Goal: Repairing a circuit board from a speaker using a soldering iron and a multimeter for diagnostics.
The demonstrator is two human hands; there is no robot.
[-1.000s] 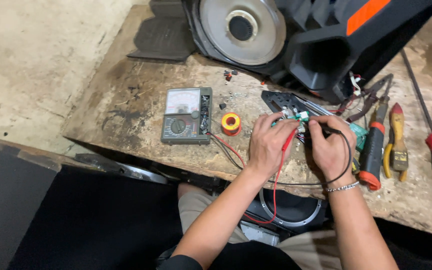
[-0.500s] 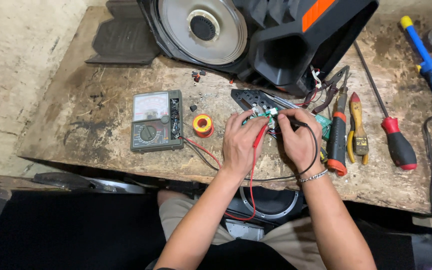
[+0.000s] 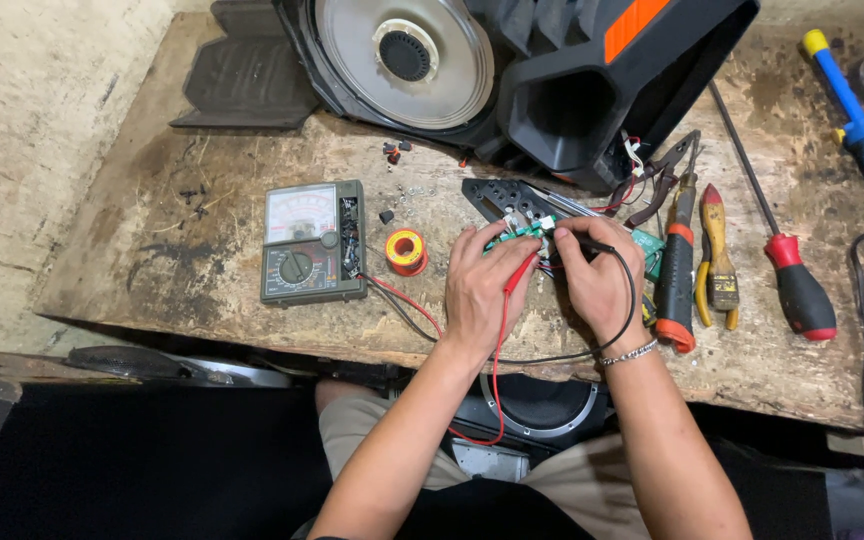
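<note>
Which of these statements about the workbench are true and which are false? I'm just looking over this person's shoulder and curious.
1. The left hand holds a red probe against the small green circuit board. True.
2. The meter lies to the right of both hands. False: it lies to their left, on the wooden bench.
3. The solder spool sits between the meter and the left hand. True.
4. The right hand holds the red-handled screwdriver. False: the screwdriver lies on the bench apart from it; the right hand holds a black probe at the board.
5. A bracelet is on the right wrist. True.
</note>
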